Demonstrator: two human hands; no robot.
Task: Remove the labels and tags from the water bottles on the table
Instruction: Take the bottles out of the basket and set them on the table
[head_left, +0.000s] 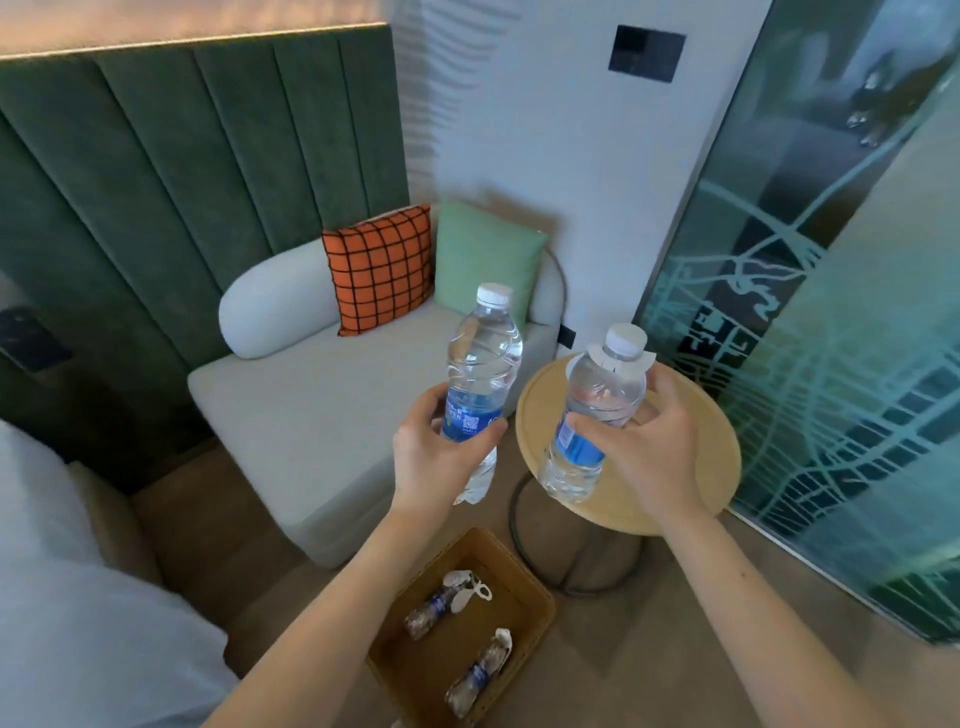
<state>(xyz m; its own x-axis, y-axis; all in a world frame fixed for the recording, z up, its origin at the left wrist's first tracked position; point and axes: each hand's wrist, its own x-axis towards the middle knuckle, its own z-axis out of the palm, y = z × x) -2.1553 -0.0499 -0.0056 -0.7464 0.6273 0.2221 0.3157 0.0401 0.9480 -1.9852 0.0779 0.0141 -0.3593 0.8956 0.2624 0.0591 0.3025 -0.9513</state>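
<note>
- The landmark is the round pale-wood side table (711, 441) with a raised rim, standing on a thin dark wire frame.
- The left hand (434, 457) is wrapped around a clear plastic water bottle with a white cap and blue label (480, 384), held in the air just left of the table, over the gap between it and the pale grey sofa (311, 410). Fingers and thumb press on the blue label band.
- This bottle stands nearly upright, cap tipped slightly right; no neck tag shows on it.
- The right hand (657, 441) clasps a second clear water bottle (597, 410) above the table's left part, thumb across the front just above the blue label. Whether its base touches the tabletop I cannot tell.
- Its long axis leans, cap up and to the right, with a white paper tag (631, 358) collaring the neck above the grip.
- That tag lies nearest the right hand, which is occupied; freeing the left hand looks necessary to pull it.
- Below the table, a brown woven basket (535, 597) holds crushed bottles.
</note>
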